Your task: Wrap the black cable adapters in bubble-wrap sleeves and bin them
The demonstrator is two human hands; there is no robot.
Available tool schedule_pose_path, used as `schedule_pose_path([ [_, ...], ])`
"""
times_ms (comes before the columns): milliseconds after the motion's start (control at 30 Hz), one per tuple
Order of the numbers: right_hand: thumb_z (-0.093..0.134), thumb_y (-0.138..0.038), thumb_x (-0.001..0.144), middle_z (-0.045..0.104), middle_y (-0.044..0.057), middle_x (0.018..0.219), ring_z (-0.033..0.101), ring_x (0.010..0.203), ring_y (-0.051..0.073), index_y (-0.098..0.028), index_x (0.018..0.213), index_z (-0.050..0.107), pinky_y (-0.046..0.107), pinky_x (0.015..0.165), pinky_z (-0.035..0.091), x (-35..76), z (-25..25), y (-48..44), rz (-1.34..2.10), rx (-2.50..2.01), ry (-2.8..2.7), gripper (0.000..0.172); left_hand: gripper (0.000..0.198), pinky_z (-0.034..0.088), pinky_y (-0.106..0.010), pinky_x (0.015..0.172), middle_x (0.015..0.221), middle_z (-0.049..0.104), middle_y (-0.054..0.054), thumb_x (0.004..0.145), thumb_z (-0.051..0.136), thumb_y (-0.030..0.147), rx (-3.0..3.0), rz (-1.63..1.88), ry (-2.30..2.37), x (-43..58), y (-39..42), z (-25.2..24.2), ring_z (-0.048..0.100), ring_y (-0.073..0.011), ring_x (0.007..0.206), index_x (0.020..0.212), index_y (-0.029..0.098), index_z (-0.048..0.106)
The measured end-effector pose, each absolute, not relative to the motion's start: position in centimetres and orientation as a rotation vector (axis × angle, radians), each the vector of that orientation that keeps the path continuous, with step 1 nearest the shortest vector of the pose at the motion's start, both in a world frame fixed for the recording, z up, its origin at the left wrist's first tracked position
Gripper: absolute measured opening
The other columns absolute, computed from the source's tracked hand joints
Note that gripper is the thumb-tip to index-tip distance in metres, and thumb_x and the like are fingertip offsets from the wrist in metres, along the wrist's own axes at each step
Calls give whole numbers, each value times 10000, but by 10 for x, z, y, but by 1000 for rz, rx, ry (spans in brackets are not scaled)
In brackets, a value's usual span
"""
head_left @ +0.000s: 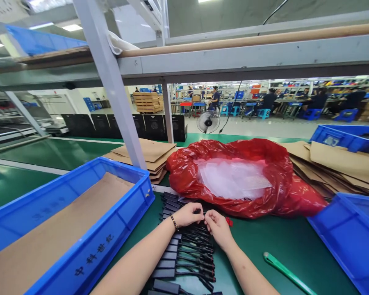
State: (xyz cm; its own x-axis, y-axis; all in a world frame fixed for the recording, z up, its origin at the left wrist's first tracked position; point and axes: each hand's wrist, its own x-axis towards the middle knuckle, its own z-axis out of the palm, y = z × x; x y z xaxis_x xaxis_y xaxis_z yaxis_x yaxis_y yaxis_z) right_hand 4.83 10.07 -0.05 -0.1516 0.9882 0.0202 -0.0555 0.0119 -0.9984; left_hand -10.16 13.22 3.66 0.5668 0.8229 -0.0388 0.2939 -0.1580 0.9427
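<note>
My left hand (189, 214), with a beaded bracelet at the wrist, is closed in a pinch above the row of parts. Close beside it, my right hand (218, 227) is pinched too, fingertips nearly meeting the left ones. Whatever lies between the fingers is too small to make out. Beneath both hands runs a row of black box-shaped adapters with short cables (169, 255), lying side by side on the green table. A small red piece (229, 221) shows just beyond my right hand. Behind the hands sits an open red plastic bag (184, 172) full of clear plastic sleeves (233, 178).
A blue bin (123, 223) lined with cardboard stands at left, another blue bin (350, 237) at right. A green slim-handled tool (289, 272) lies at front right. Brown cardboard sheets (341, 164) are stacked behind. A metal post (113, 86) rises near the left bin.
</note>
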Motion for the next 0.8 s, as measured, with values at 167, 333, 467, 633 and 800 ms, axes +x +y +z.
schedule_pose_path([
  [167,611,-488,644,517,-25,549,412,416,75,-170,668,530,185,373,307,51,-3,104,1296,-1106,-1175,329,108,336,-208,526,508,485,59,715,477,184,1697,619,953,-100,132,39,418,-79,489,766,140,562],
  [333,667,-485,602,576,3,608,489,480,101,-155,747,597,230,463,420,54,0,105,1214,-1097,-1061,367,122,318,-191,490,496,497,59,735,448,215,1683,588,985,-99,133,39,394,-67,458,705,148,546],
  [467,711,-478,558,616,27,664,552,538,129,-145,815,596,248,503,458,56,0,106,1225,-1070,-975,436,152,299,-186,440,549,528,46,751,438,258,1667,570,1015,-98,133,36,399,-67,438,755,147,541],
  [633,701,-499,584,616,33,631,551,518,126,-146,720,576,239,485,451,56,0,105,1222,-1075,-1002,398,109,367,-200,525,627,546,29,716,500,220,1695,615,1049,-99,134,35,468,-88,553,743,140,568],
  [800,672,-545,605,577,8,591,507,484,106,-152,700,584,215,439,407,53,3,102,1231,-1056,-1105,414,214,352,-201,512,599,526,40,751,455,201,1700,609,1027,-98,133,36,453,-82,525,909,137,584],
])
